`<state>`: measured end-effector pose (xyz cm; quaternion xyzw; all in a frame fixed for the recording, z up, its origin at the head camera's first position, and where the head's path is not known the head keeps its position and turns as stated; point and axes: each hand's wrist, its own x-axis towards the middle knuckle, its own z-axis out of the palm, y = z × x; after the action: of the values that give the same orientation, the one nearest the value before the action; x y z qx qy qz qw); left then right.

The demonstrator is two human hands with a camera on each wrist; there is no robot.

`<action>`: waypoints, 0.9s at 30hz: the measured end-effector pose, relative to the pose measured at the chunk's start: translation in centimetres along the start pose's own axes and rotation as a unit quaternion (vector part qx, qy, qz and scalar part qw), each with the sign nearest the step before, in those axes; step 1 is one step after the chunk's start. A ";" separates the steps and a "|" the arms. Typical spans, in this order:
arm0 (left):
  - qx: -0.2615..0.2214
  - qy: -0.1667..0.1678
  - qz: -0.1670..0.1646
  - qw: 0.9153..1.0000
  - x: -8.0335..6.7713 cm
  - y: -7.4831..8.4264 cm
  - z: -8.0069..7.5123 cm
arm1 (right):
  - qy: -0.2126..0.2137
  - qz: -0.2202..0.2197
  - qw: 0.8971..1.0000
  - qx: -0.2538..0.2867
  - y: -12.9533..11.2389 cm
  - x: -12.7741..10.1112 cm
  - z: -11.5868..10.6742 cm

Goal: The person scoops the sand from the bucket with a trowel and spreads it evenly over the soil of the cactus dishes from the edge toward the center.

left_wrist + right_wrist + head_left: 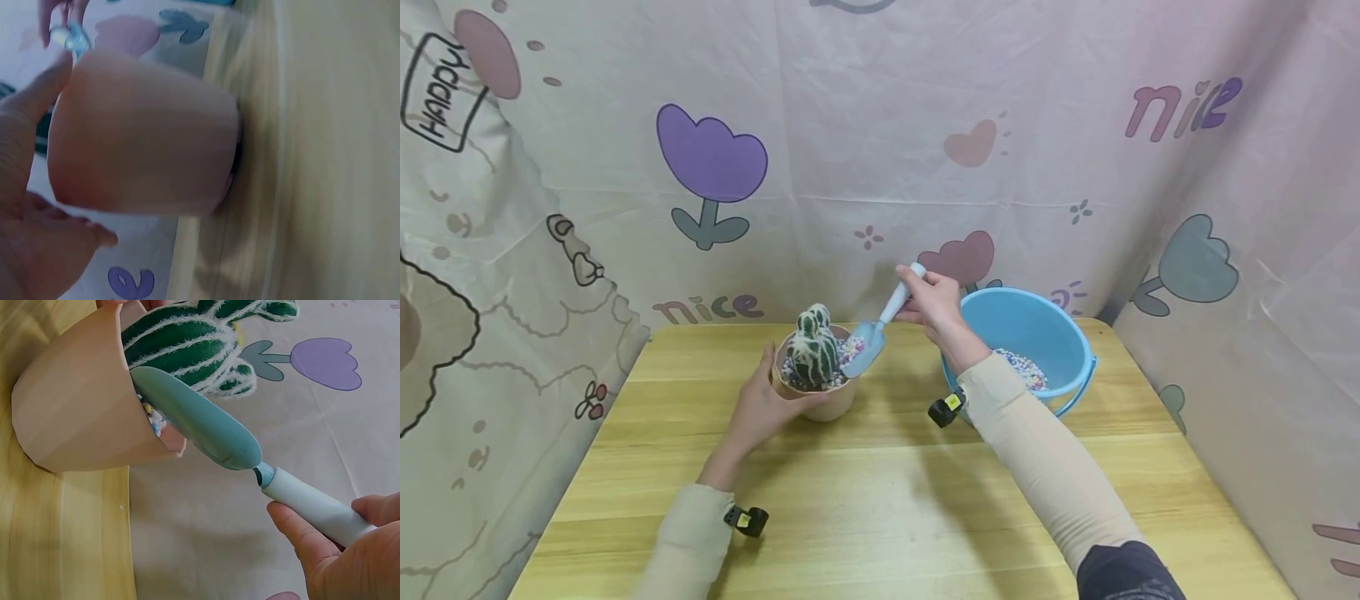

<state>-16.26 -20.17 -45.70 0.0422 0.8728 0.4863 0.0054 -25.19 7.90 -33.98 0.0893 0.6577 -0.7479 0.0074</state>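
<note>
A beige flower pot stands on the table, holding a green cactus with white woolly lines and small colored pebbles. My left hand holds the pot at its left side, thumb along the front and fingers at the left rim. My right hand grips the pale handle of a blue garden trowel. Its blade tilts down at the pot's right rim, with pink and white pebbles on it. In the left wrist view the pot's wall hides most of the cactus.
A light-blue bucket with colored pebbles inside stands on the right of the wooden table, beneath my right forearm. A printed cloth hangs right behind the table's back edge and along both sides.
</note>
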 end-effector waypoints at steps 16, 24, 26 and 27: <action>-0.033 0.008 0.005 0.999 0.2 -0.4 0.7 | -0.004 -0.008 1.000 0.001 -0.2 -0.1 0.0; -0.027 0.082 0.023 0.996 -0.3 0.4 2.4 | -0.005 -0.013 1.000 -0.001 -0.5 -0.3 0.0; -0.026 0.096 0.017 0.995 -0.4 0.6 2.8 | -0.005 -0.013 1.000 0.002 -0.6 -0.2 0.1; -0.026 0.102 0.014 0.994 -0.5 0.7 3.0 | -0.006 -0.013 1.000 0.003 -0.6 -0.3 0.1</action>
<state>-15.61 -17.33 -46.69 0.0040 0.8551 0.5108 -0.0891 -25.02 7.89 -33.35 0.0765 0.6564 -0.7505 0.0015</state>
